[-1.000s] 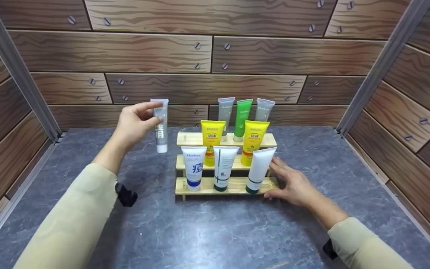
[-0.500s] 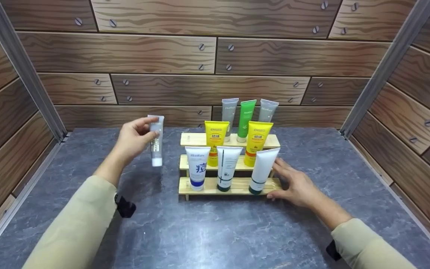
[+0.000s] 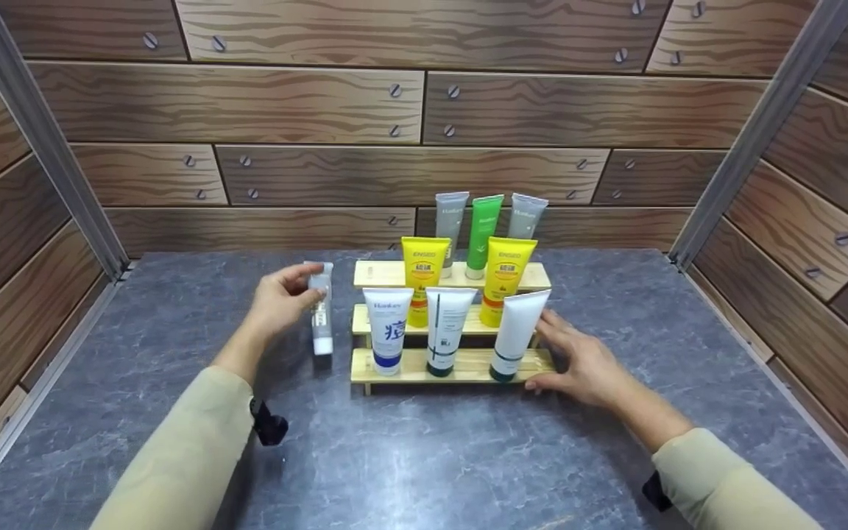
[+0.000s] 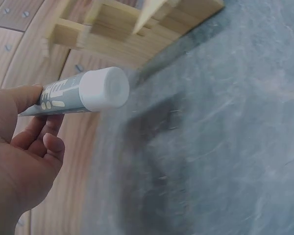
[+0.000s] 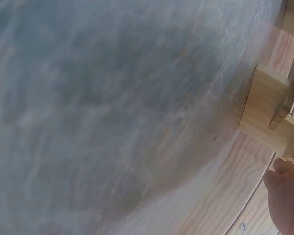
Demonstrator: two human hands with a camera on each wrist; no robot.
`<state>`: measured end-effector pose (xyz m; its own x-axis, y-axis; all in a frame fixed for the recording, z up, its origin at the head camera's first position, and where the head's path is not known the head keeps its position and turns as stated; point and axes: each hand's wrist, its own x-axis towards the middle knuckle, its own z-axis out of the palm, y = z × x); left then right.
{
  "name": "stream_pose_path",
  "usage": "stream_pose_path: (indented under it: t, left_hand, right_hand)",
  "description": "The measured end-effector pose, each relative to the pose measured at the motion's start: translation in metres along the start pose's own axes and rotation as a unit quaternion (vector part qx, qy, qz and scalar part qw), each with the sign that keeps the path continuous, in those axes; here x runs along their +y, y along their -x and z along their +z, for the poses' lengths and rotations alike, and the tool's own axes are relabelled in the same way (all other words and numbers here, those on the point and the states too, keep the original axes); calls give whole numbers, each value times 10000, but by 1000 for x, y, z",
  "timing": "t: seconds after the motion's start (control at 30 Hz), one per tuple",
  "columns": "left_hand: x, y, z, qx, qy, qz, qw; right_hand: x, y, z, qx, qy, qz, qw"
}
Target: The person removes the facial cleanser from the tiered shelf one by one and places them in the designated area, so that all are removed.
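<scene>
My left hand (image 3: 280, 298) pinches a grey squeeze tube (image 3: 322, 316) between thumb and fingers, left of the rack. The tube's white cap (image 4: 105, 89) points down; in the left wrist view it is held clear of the grey tabletop. A three-step wooden display rack (image 3: 380, 274) stands in the middle. My right hand (image 3: 587, 366) holds the rack's right end, thumb by the lowest step, fingers partly hidden behind a white tube (image 3: 520, 331). In the right wrist view, only part of this hand (image 5: 289, 191) shows beside the rack's wooden side.
Other tubes stand on the rack: two white ones (image 3: 450, 324) (image 3: 389, 324) in front, two yellow ones (image 3: 425, 272) (image 3: 507, 272) midway, and a green one (image 3: 483, 232) between two grey ones (image 3: 450, 221) (image 3: 525, 217) on top. Wood-patterned walls (image 3: 321, 110) enclose the table (image 3: 431, 456).
My left hand has lowered the grey tube toward the tabletop, and over the last half second shifted slightly right with it. My right hand stays at the rack's end.
</scene>
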<state>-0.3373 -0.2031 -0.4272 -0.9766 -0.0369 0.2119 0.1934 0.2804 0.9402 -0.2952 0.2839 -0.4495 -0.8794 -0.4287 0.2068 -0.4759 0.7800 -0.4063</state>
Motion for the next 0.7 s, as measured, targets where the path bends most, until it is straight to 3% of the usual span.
stream_pose_path:
  t: [0.17, 0.37, 0.7]
  left_hand:
    - [-13, 1, 11, -39, 214, -302, 9993]
    - [-20, 2, 23, -73, 395, -345, 9986]
    - [-31, 4, 27, -230, -84, -527, 9983]
  right_hand:
    - [0, 1, 0, -18, 18, -1, 10000]
    - [1, 2, -2, 69, 43, -40, 10000]
    - [-1, 3, -1, 40, 8, -36, 10000]
